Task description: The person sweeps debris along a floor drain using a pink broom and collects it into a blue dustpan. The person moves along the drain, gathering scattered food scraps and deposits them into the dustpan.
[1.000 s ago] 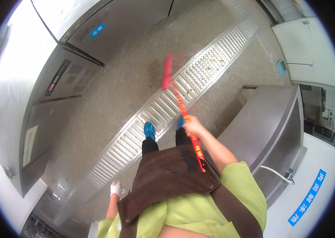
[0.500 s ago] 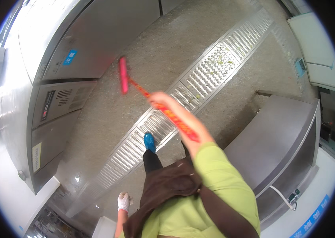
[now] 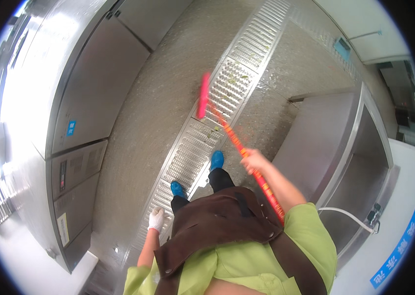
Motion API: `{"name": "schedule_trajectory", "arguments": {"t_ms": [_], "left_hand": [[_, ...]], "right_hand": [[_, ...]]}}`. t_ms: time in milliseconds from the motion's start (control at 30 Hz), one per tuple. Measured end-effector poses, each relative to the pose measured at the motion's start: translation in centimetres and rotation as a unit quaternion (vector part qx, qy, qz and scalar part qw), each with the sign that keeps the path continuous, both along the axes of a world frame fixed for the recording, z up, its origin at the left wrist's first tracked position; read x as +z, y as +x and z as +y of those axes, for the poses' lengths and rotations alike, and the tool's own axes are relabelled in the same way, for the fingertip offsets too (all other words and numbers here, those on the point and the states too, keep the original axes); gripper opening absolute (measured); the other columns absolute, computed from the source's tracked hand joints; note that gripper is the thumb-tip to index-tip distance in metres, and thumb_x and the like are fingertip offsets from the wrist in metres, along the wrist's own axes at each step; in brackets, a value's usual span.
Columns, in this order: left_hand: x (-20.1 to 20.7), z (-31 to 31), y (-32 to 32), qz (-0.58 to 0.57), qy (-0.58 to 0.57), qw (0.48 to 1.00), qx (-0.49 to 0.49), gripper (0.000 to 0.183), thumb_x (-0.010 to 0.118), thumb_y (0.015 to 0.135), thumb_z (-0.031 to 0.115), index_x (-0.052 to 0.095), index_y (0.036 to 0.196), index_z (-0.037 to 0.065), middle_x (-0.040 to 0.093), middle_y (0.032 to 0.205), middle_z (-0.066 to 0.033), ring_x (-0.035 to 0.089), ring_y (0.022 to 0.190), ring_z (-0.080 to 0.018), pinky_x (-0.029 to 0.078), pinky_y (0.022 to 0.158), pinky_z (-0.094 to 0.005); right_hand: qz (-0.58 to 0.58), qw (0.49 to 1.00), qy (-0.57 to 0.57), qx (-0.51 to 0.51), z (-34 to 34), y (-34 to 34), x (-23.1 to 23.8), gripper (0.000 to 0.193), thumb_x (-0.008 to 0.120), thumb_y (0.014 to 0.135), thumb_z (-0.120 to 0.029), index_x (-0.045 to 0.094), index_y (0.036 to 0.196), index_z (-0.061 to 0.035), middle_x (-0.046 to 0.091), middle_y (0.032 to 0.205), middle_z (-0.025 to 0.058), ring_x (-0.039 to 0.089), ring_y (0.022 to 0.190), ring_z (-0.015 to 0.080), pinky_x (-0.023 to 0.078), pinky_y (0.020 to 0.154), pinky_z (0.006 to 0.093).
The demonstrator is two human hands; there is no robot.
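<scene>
My right hand grips the orange-red handle of a broom. Its pink-red head rests on the perforated metal drain grate that runs diagonally across the speckled floor. A few bits of green debris lie on the grate near the head. My left hand, in a white glove, hangs at my side with nothing in it; its fingers look loosely curled. My feet in blue shoe covers stand on and beside the grate. I wear a green shirt and a brown apron.
Tall stainless steel cabinets line the left side. A steel sink unit with a white hose stands to the right. A pale wall runs along the far right.
The broom head has swung right, from the bare floor on the left onto the drain grate. My right hand came back toward my body. My left hand stays at my side.
</scene>
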State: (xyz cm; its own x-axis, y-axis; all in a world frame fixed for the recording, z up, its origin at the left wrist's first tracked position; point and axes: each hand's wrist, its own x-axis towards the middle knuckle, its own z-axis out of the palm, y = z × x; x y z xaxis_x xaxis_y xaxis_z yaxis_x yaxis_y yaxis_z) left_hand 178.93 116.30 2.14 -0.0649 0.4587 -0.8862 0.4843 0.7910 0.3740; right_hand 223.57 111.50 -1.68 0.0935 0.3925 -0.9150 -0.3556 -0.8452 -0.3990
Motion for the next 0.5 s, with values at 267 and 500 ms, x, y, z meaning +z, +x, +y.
{"name": "schedule_trajectory", "arguments": {"t_ms": [267, 500], "left_hand": [[3.0, 3.0, 4.2, 0.043, 0.007, 0.997, -0.061, 0.023, 0.042, 0.08, 0.013, 0.046, 0.099, 0.001, 0.055, 0.069, -0.0094, 0.054, 0.055, -0.0155, 0.044, 0.046, -0.0246], [4.3, 3.3, 4.0, 0.114, -0.026, 0.991, -0.064, 0.025, 0.043, 0.08, 0.012, 0.045, 0.099, -0.002, 0.053, 0.071, -0.0091, 0.054, 0.057, -0.016, 0.045, 0.045, -0.0259]], "right_hand": [[-0.026, 0.96, -0.006, 0.279, -2.6, -6.7, -2.0, 0.028, 0.05, 0.062, -0.002, 0.054, 0.089, -0.0053, 0.049, 0.051, 0.0076, 0.046, 0.035, 0.0148, 0.037, 0.033, 0.0275], [-0.197, 0.959, -0.036, 0.199, -3.4, 6.4, 0.5, 0.033, 0.043, 0.067, -0.001, 0.044, 0.1, 0.0, 0.054, 0.063, 0.0176, 0.055, 0.044, 0.0235, 0.044, 0.038, 0.0345]]}}
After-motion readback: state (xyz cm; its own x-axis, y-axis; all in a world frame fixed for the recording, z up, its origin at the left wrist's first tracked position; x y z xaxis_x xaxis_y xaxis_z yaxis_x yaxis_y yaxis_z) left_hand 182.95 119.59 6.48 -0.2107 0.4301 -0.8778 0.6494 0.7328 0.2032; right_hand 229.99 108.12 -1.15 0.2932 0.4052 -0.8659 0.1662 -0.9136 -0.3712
